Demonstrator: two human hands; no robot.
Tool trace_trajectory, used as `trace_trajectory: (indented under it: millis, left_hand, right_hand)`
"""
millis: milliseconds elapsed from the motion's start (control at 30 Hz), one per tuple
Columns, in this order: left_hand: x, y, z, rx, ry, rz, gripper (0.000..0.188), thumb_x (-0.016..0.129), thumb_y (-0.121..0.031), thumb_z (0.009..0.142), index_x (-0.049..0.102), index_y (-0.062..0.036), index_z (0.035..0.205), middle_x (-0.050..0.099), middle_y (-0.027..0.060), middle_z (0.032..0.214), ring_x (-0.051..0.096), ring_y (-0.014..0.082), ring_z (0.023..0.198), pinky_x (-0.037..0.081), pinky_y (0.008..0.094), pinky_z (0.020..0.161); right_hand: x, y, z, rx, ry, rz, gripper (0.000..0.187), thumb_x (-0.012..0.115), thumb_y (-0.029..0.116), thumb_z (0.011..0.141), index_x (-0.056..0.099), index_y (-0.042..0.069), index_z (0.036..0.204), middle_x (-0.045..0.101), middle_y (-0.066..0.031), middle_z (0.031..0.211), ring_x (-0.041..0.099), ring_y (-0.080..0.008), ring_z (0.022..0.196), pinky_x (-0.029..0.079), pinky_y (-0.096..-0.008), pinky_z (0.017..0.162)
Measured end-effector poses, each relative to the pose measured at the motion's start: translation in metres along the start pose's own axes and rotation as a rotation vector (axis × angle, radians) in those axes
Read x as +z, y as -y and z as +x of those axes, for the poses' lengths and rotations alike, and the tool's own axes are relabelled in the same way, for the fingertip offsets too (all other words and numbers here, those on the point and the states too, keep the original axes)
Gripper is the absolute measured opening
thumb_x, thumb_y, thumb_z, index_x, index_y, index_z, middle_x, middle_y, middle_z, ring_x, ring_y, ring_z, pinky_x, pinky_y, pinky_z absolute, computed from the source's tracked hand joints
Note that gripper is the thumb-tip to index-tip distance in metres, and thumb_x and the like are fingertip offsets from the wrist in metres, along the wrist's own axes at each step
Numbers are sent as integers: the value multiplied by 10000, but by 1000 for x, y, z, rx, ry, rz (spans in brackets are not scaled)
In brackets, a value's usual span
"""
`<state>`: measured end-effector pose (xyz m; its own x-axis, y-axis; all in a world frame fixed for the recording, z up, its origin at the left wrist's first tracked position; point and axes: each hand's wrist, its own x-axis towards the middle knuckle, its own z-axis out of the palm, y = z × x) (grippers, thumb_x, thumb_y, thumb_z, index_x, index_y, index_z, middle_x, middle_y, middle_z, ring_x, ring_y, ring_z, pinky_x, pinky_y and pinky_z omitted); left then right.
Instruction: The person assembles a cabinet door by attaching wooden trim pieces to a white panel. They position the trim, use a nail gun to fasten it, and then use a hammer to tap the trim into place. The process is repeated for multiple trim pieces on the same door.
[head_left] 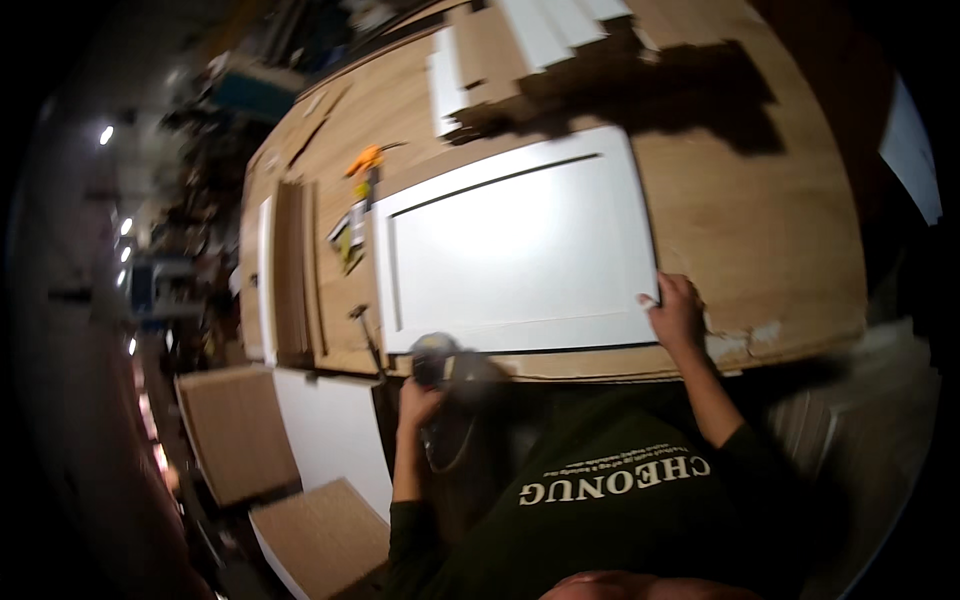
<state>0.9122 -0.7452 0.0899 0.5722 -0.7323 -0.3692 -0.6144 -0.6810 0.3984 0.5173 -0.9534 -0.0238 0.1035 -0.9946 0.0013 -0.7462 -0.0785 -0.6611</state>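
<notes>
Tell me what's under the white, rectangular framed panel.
A flat brown board peeks out past the far edge of the white panel, with pale wooden tabletop beyond. Anything else beneath is covered.

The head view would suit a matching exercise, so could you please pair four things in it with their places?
Things:
1. framed panel
2. left hand
3. right hand
4. long brown boards

Places:
A. at the near right corner of a white surface
B. towards the left end of the wooden tabletop
C. in the middle of the picture
D. at a blurred grey tool

Pairs: 1-C, 2-D, 3-A, 4-B
</notes>
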Motion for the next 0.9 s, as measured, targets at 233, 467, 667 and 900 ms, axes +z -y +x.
trace_trajectory:
  millis: [233,467,667,900]
  left_hand:
    - [-4,-34,30,166,-207,381,397,664,-186,752,532,-17,1085,641,216,848,619,412,809,492,502,694]
    - [11,-30,121,188,-200,178,527,689,-293,788,509,-46,1216,607,200,1041,593,380,963,476,472,813]
    - [-15,152,164,40,-766,62,414,653,-208,818,571,5,1164,581,246,1070,557,409,968,450,458,866]
    - [-29,265,179,-41,-409,97,366,669,-171,747,574,30,1038,624,218,898,604,403,842,474,435,784]
  right_hand:
    - [4,15,1,235,117,126,402,741,253,763,630,82,1109,631,-96,1038,610,-258,941,487,-386,818]
    - [37,9,-1,221,-53,-7,438,779,294,721,629,70,1066,624,-159,1006,597,-319,924,480,-418,784]
    - [41,59,-9,433,-184,-138,658,764,395,708,526,70,1228,523,-168,1185,464,-358,1134,394,-438,970]
    - [60,72,-17,498,-354,-166,612,765,348,713,507,83,1201,499,-154,1192,427,-353,1159,358,-443,997]
